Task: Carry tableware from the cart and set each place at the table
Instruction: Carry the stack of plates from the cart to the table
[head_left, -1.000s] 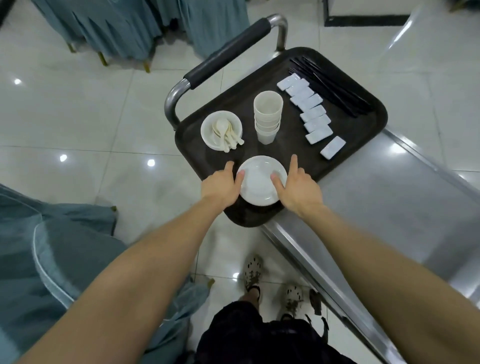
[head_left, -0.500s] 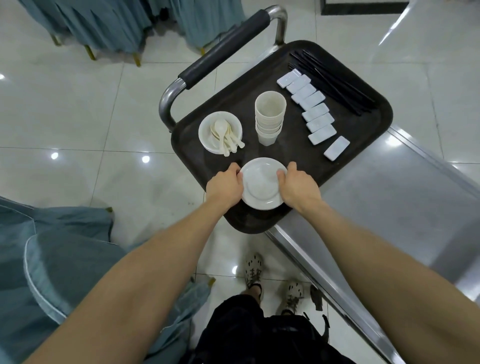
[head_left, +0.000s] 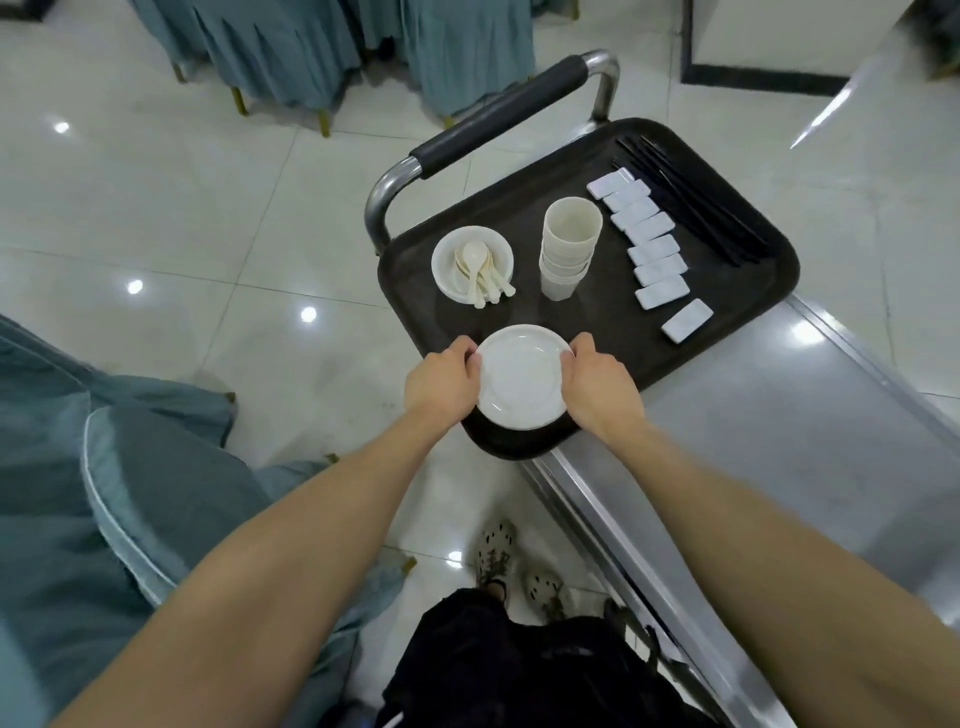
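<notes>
A stack of white plates (head_left: 521, 376) sits at the near corner of the dark tray (head_left: 613, 317) on the steel cart (head_left: 779, 441). My left hand (head_left: 441, 382) grips the stack's left rim and my right hand (head_left: 600, 387) grips its right rim, fingers curled under the edge. Further back on the tray stand a white bowl holding several spoons (head_left: 472, 267), a stack of cream cups (head_left: 569, 249), a row of white chopstick rests (head_left: 649, 241) and black chopsticks (head_left: 691, 200).
The cart's handle (head_left: 498, 117) runs along the tray's far left side. Chairs in teal covers stand at the back (head_left: 311, 47) and close on my left (head_left: 104, 467). Glossy tiled floor lies around the cart; my feet (head_left: 519, 566) are beside its near edge.
Both hands went from resting open beside the plates to curling round the stack's rim. The view has shifted slightly; the plates stay at the tray's near corner.
</notes>
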